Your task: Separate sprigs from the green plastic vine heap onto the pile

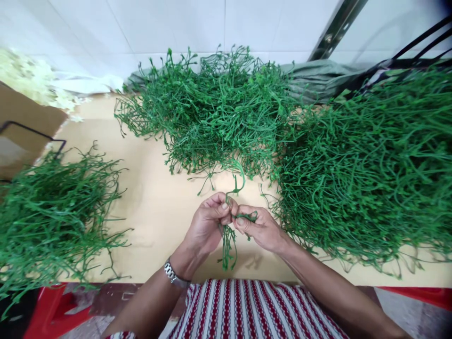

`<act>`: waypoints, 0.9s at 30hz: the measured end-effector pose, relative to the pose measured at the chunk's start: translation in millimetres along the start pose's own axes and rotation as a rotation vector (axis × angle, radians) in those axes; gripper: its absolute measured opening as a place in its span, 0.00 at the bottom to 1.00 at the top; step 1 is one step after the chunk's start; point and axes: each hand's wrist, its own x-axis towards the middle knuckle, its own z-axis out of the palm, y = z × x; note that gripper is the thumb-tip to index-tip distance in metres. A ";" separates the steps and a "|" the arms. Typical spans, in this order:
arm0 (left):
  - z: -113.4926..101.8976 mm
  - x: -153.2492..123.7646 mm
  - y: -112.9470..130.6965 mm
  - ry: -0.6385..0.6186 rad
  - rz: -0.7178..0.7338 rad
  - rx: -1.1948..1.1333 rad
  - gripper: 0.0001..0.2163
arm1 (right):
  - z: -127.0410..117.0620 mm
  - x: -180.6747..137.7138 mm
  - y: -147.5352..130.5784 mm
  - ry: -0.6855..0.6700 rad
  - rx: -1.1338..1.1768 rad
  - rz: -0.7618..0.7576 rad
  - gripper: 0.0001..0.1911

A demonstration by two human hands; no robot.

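Close together over the table's front part, my two hands meet fingertip to fingertip. My left hand [209, 217] is closed in a pinch on a green plastic stem [243, 179] that curves up above it; a small bunch of green stem tips [229, 249] hangs below its fingers. Between thumb and forefinger, my right hand [260, 227] pinches another short green stem piece [251, 216]. The exact point where the pieces meet is hidden by my fingers. Just beyond my hands lies a heap of green stems [219, 113].
A large pile of green stems [367, 174] covers the table's right side, and a smaller pile [67, 216] lies at left. Cream-coloured flowers [28, 77] and a cardboard box [31, 113] stand at the back left. Tabletop [148, 212] shows between the piles.
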 end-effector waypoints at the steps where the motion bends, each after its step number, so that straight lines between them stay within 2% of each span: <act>1: 1.8 0.2 0.1 -0.003 -0.002 -0.003 0.09 | -0.5 -0.5 -1.3 -0.001 -0.008 -0.007 0.14; 9: 13.6 -0.5 -1.3 -0.002 0.001 -0.040 0.11 | -5.0 -4.6 -10.9 0.003 -0.110 -0.060 0.16; 14: 16.7 5.3 4.5 0.026 0.039 -0.096 0.13 | -3.5 -9.3 -13.8 -0.115 -0.272 -0.226 0.17; 18: 15.5 8.6 6.2 0.033 0.114 0.023 0.11 | -16.1 -11.5 -23.3 0.019 -0.254 -0.184 0.14; 23: 13.9 6.6 2.8 0.121 0.142 0.044 0.10 | -25.2 -14.8 -28.7 0.216 -0.326 -0.154 0.11; 27: 19.1 5.7 -2.6 0.183 0.143 0.041 0.09 | -10.0 -12.0 -22.3 0.191 -0.527 -0.060 0.08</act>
